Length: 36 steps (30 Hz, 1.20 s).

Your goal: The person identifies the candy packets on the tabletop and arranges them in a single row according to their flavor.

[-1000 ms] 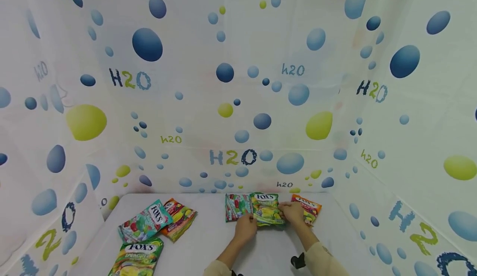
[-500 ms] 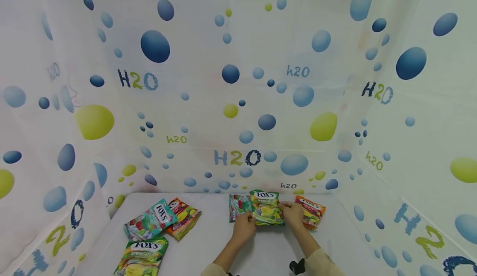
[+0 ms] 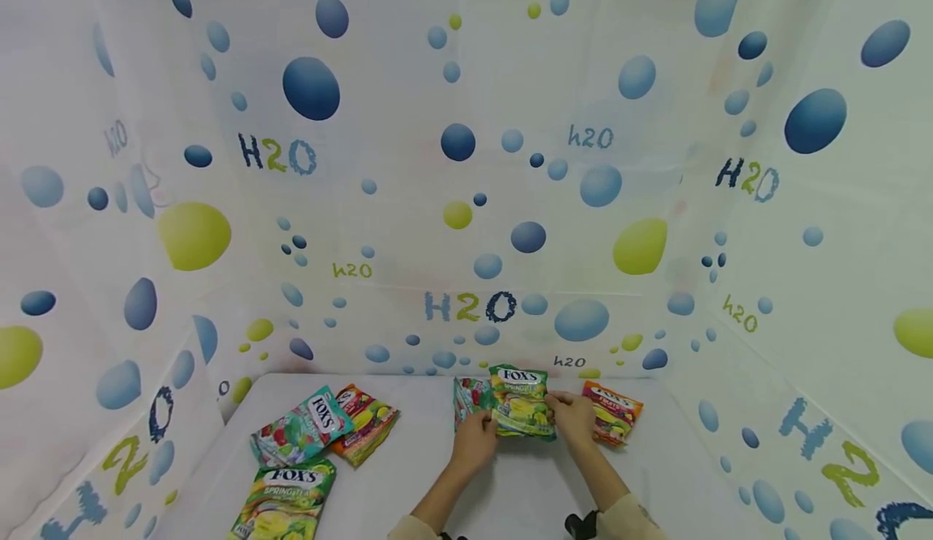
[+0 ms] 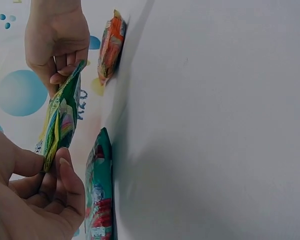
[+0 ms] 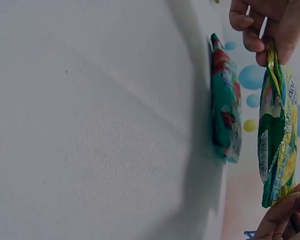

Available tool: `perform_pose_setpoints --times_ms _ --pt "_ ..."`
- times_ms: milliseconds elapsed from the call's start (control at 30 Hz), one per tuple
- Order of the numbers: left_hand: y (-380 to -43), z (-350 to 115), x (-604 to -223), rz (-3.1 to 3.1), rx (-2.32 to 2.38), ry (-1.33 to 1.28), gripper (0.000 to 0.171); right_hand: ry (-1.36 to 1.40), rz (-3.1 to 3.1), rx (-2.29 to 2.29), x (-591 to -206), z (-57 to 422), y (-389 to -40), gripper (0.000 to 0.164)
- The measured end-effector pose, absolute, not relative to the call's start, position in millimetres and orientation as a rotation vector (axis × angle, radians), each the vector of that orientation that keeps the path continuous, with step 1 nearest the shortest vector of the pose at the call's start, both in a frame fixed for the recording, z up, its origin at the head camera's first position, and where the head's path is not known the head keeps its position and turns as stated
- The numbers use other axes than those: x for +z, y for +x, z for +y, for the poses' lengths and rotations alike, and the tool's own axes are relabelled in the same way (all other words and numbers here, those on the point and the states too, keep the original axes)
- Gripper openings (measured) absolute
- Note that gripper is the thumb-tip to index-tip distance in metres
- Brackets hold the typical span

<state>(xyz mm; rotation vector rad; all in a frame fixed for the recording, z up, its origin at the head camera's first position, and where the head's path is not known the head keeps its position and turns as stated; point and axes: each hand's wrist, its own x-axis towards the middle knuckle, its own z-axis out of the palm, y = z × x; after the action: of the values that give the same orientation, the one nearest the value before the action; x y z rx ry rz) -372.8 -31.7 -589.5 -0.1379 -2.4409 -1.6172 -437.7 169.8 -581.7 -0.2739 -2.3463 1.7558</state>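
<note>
A green and yellow candy bag (image 3: 521, 404) marked FOX'S is held up between both hands, apart from the table. My left hand (image 3: 475, 444) pinches one side edge between thumb and fingers. The opposite edge is pinched by my right hand (image 3: 573, 418). From the left wrist view the bag (image 4: 63, 117) appears nearly edge-on, and in the right wrist view a barcode shows on its back. Just left of it, a teal candy bag (image 3: 472, 398) lies on the table, partly covered by the green one. An orange candy bag (image 3: 614, 414) lies right of my right hand.
On the left of the white table (image 3: 408, 483) lie three more bags: a teal one (image 3: 300, 427) overlapping a red-orange one (image 3: 368, 423), and a green one (image 3: 284, 501) nearer the front. A bubble-patterned cloth wall (image 3: 408, 200) encloses the back and sides.
Both hands have raised the green bag slightly and keep hold of its edges. The head view has shifted a little, so everything sits further right. The other bags lie as before.
</note>
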Motion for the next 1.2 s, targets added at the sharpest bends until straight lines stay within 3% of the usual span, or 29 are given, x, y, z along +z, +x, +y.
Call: perform_pose_setpoints --times_ms 1200 --pt "-336.4 -85.9 -582.9 -2.37 -1.646 -0.169 0.02 -0.303 -2.084 2.114 -571.3 125.7 -387.2 0.022"
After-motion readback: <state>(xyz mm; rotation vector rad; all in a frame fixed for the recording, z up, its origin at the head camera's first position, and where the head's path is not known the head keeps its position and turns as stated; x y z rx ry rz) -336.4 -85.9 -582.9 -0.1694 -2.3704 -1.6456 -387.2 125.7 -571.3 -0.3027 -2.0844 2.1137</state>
